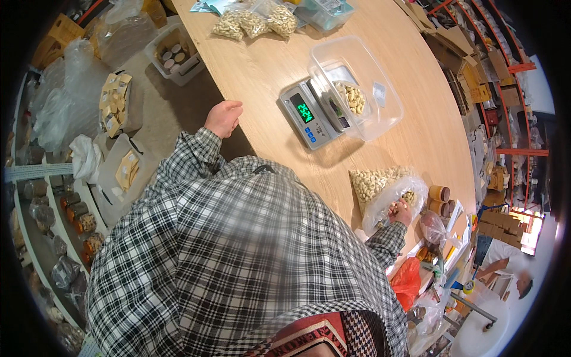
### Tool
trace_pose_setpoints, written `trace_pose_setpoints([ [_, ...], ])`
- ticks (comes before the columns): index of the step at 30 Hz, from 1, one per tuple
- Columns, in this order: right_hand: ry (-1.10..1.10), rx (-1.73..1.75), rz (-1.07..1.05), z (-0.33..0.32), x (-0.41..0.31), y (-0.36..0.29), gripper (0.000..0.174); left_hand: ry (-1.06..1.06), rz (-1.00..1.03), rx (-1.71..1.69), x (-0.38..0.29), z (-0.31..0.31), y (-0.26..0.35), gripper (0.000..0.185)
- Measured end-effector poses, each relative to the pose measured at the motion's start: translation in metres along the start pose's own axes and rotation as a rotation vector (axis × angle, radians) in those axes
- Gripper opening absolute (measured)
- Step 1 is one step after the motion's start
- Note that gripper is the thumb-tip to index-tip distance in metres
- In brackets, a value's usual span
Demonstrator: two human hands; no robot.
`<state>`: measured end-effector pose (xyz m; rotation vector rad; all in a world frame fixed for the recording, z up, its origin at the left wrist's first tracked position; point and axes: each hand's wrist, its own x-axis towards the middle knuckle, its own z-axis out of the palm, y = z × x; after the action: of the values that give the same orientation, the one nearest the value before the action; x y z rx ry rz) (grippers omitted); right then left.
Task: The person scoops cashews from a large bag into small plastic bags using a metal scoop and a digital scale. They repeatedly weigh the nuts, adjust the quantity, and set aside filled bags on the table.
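Observation:
My right hand (402, 212) is at the mouth of a clear plastic bag (379, 209), with a few nuts in its curled fingers. Beneath and beside that bag lies a larger bag of cashews (369, 183). My left hand (224, 118) hovers by the table's left edge with its fingers curled, and nothing shows in it. A digital kitchen scale (308, 117) with a lit green display stands on the wooden table (267, 67). On its platform rests a clear plastic tub (383, 118), tilted, with a pouch of cashews (354, 99) inside.
Several filled cashew bags (256, 23) and a bluish plastic bin (325, 15) sit at the far edge. Lidded jars (439, 194) and a red plastic bag (407, 283) are on the right. Storage bins (176, 56) stand on the floor at left. Another person (499, 261) is at far right.

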<state>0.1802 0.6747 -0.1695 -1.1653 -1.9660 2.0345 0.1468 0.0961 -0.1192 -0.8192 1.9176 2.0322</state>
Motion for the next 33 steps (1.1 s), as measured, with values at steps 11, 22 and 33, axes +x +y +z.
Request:
trace_pose_setpoints([
  [11,-0.196,-0.645,-0.869,0.107,-0.074,-0.104,0.027,0.009,1.089,0.724,-0.006,0.044,0.067,0.040],
  [22,-0.691,-0.738,-1.188,0.266,-0.069,-0.207,0.010,-0.525,1.306,1.183,0.070,0.148,0.220,0.032],
  [33,-0.869,0.251,-0.840,0.218,-0.185,-0.234,0.019,-0.866,0.697,0.114,-0.057,0.150,0.187,0.036],
])
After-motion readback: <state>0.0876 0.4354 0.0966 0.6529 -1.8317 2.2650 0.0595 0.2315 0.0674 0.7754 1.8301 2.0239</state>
